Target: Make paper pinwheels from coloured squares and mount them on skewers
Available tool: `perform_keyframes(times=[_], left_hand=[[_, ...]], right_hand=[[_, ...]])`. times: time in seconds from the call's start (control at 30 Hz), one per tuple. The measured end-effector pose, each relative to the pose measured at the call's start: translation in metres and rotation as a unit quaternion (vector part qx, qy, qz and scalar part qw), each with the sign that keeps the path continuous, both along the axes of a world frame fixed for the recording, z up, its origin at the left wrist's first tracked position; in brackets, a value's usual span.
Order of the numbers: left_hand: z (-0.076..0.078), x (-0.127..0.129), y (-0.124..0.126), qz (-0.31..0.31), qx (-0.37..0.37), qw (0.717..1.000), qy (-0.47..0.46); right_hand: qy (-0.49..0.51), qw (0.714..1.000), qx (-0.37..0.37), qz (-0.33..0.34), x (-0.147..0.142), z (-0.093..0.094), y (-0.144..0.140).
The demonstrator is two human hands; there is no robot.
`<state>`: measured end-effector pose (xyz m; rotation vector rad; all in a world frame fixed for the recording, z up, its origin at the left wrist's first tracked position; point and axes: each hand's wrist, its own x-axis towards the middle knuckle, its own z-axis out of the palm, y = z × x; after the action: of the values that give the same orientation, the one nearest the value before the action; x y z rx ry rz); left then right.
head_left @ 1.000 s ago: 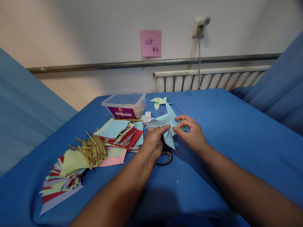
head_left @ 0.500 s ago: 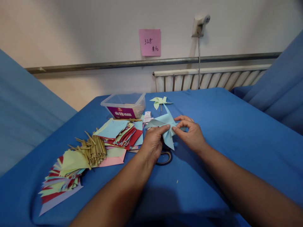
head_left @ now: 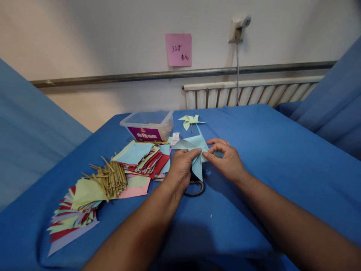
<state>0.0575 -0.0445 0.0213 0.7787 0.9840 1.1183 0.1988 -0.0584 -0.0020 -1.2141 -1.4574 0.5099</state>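
Note:
A light blue paper pinwheel [head_left: 194, 142] is held up over the table between both hands. My left hand [head_left: 182, 165] grips it from the left, its thumb pressed near the centre. From the right, my right hand [head_left: 227, 158] pinches a blade near the middle with thumb and curled fingers. Under the pinwheel lie scissors [head_left: 201, 190]; one black handle loop shows, and most of the rest is hidden by my left hand. Farther back is a pale green pinwheel [head_left: 190, 121] on a short stick.
On the left are a pile of short sticks [head_left: 113, 180], stacked coloured paper [head_left: 138, 153] and fanned paper pieces [head_left: 70, 218]. A clear plastic box [head_left: 148, 126] and small white boxes [head_left: 176, 137] stand behind. The blue-covered table [head_left: 282, 150] meets a wall with a radiator [head_left: 254, 90].
The blue pinwheel has tilted, and its lower blade has shifted slightly left. The right-hand blade no longer shows sticking out beneath my right fingers. My hands have moved only a little.

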Motion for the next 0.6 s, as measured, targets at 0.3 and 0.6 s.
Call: perform_keyframes(times=[0.3, 0.6], left_hand=[[0.018, -0.019, 0.006, -0.107, -0.011, 0.991, 0.083], [0.020, -0.022, 0.004, -0.178, -0.001, 0.969, 0.171]], right_hand=[[0.338, 0.914, -0.180, 0.136, 0.025, 0.014, 0.008], [0.245, 0.917, -0.248, 0.192, 0.011, 0.006, -0.003]])
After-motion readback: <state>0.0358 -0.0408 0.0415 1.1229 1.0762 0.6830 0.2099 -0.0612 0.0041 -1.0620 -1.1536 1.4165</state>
